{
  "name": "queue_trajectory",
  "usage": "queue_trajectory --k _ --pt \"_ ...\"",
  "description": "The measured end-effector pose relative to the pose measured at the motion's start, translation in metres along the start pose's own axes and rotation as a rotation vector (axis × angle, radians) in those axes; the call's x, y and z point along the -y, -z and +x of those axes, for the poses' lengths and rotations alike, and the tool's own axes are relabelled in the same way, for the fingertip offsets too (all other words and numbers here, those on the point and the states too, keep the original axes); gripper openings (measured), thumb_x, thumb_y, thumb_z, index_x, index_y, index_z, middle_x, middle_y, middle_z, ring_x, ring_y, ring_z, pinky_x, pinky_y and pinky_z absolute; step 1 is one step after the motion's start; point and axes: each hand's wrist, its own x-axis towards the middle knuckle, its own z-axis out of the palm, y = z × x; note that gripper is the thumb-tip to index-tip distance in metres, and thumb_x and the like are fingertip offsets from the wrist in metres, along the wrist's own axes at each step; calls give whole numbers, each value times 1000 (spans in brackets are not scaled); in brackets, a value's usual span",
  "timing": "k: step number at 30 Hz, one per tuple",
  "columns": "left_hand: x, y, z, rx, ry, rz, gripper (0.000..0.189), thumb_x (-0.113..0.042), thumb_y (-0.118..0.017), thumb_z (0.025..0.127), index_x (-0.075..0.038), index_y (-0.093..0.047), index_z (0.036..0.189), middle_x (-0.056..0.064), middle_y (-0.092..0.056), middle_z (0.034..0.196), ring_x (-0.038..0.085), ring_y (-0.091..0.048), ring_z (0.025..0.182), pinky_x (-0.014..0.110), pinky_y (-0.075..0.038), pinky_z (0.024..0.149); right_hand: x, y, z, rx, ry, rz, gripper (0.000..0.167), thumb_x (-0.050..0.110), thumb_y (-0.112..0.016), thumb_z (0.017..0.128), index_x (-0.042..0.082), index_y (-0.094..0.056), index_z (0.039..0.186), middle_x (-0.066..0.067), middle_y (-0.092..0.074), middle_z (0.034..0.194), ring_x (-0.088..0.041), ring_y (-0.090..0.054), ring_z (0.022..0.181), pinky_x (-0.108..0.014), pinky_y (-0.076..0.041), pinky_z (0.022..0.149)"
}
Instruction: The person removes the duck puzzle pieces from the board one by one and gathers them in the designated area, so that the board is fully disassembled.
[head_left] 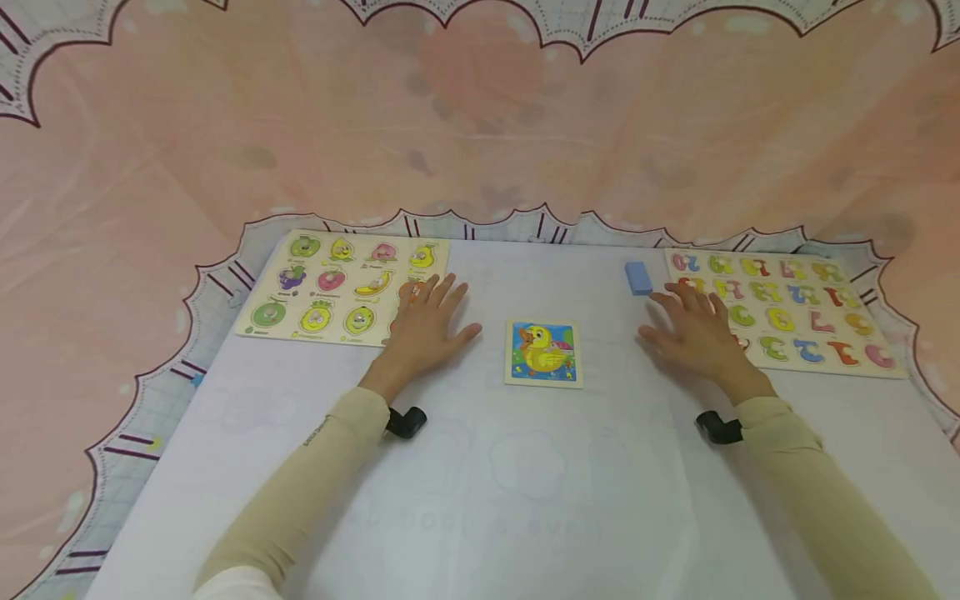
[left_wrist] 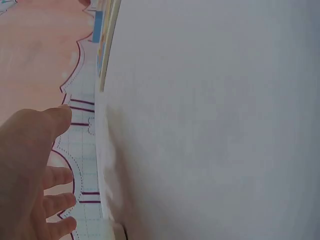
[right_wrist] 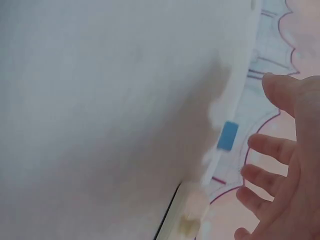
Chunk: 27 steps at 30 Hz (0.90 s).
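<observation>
My left hand (head_left: 423,327) is spread palm down at the right edge of the fruit puzzle board (head_left: 330,302), hiding part of its last column. My right hand (head_left: 697,331), fingers apart, overlaps the left edge of the number puzzle board (head_left: 795,312). Between the hands lies a small square duck puzzle (head_left: 543,353) on a white table. A blue block (head_left: 638,278) sits just beyond the right fingertips. In the wrist views, the left hand (left_wrist: 30,175) and the right hand (right_wrist: 285,155) both have their fingers spread and hold nothing.
The white tabletop (head_left: 480,483) carries faint printing near its front. Behind it hangs a peach cloth (head_left: 480,133) with scalloped white trim. A black wrist camera (head_left: 407,422) is on the left wrist, another wrist camera (head_left: 720,427) on the right.
</observation>
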Motion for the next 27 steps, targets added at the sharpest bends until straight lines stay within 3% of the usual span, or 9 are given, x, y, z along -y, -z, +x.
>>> queue_trajectory --k 8,16,27 --pt "-21 -4 -4 -17 -67 -63 66 -58 -45 91 -19 -38 145 5 -34 153 28 -28 142 50 -14 118 16 -11 6 -43 53 48 49 35 -59 91 8 -50 131 -19 -43 138 -40 -32 132 -63 -9 111" --pt "-37 -10 -9 -4 -86 -183 63 -53 -49 92 -18 -41 143 5 -38 150 25 -30 141 46 -15 119 32 -17 8 16 56 121 45 35 -60 91 12 -52 129 -13 -46 136 -36 -37 128 -58 -17 111" --pt "-46 -22 -12 -64 -110 -283 59 -46 -58 90 -15 -48 138 6 -45 144 25 -39 135 45 -26 114 51 -24 9 121 81 218 41 31 -55 95 13 -50 132 -11 -50 135 -32 -41 130 -56 -28 109"
